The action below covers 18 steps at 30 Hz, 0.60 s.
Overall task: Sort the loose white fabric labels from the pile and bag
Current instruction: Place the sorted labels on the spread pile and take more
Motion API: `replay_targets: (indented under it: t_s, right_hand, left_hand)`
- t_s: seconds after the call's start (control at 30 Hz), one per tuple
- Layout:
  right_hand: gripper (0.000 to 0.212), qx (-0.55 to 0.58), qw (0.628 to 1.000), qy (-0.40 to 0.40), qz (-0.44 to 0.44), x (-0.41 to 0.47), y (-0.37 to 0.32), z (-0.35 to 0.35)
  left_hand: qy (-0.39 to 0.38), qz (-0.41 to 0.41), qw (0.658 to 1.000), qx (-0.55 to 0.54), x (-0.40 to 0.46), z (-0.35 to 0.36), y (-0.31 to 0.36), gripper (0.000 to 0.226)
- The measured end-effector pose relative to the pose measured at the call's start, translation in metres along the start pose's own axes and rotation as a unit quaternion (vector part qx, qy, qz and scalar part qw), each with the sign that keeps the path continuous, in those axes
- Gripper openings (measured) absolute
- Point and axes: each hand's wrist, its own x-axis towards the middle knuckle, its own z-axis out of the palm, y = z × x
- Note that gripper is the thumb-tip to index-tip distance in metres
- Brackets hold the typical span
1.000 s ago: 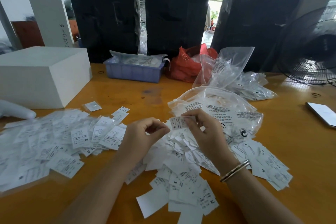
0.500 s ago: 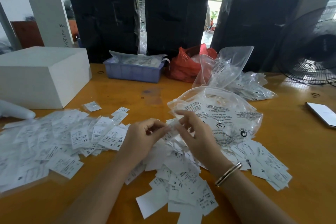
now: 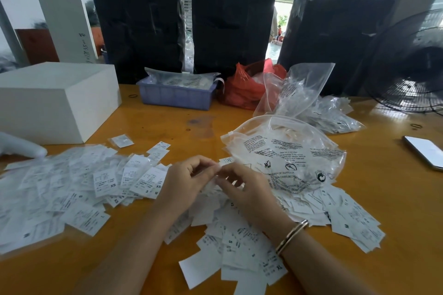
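Labels, centre pile (image 3: 242, 237): loose white fabric labels heaped on the table (image 3: 395, 199), directly in front of the clear bag and spilling toward the near edge; size marks S, M, XL readable.
Clear bag (image 3: 287, 155): printed transparent bag lying flat on the table, its near edge resting on the centre pile.
Labels, left spread (image 3: 72, 189): second group, left of the clear bag, fanned out flat; XS, S and M marks visible.
Left hand (image 3: 184, 182): left of the clear bag, above the centre pile; fingers curled, fingertips pinching a small white label (image 3: 226, 161) together with the other hand.
Right hand (image 3: 249, 195): just in front of the clear bag; thumb and fingers curled onto the same label, touching the left fingertips; bracelet (image 3: 291, 236) on the wrist.
White box (image 3: 55, 100): well left of the clear bag, beyond the left spread.
Blue tray (image 3: 177, 94): behind and left of the clear bag, holding bagged items.
Red bag (image 3: 244, 86): behind the clear bag.
Phone (image 3: 424, 152): right of the clear bag, face up.
Fan (image 3: 412, 74): behind and right of the clear bag.
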Motion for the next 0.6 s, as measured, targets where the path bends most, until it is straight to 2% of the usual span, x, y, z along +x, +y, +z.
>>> replay_targets:
  t_s: [0.07, 0.13, 0.27, 0.43, 0.53, 0.6]
  right_hand:
    - [0.019, 0.038, 0.998, 0.031, 0.037, 0.002, 0.001, 0.0]
    - [0.023, 0.065, 0.994, 0.054, 0.064, 0.004, 0.004, -0.002]
    - [0.029, 0.108, 0.987, 0.077, 0.087, 0.004, 0.008, -0.005]
    - [0.028, 0.135, 0.979, 0.11, 0.105, 0.006, 0.011, -0.007]
    - [0.028, 0.128, 0.98, 0.122, 0.096, 0.006, 0.009, -0.011]
    - [0.029, 0.12, 0.979, 0.133, 0.092, 0.007, 0.009, -0.015]
  left_hand:
    - [-0.02, -0.002, 1.0, -0.009, -0.002, 0.0, 0.001, 0.019]
    - [-0.024, -0.006, 1.0, -0.003, -0.001, 0.0, 0.0, 0.007]
    - [0.014, -0.011, 0.999, 0.049, 0.001, -0.001, -0.003, 0.023]
    - [0.126, 0.002, 0.985, 0.115, 0.005, -0.014, -0.004, 0.018]
    - [0.2, 0.004, 0.952, 0.23, 0.007, -0.032, -0.006, 0.016]
    - [0.241, -0.045, 0.924, 0.292, 0.007, -0.046, -0.012, 0.014]
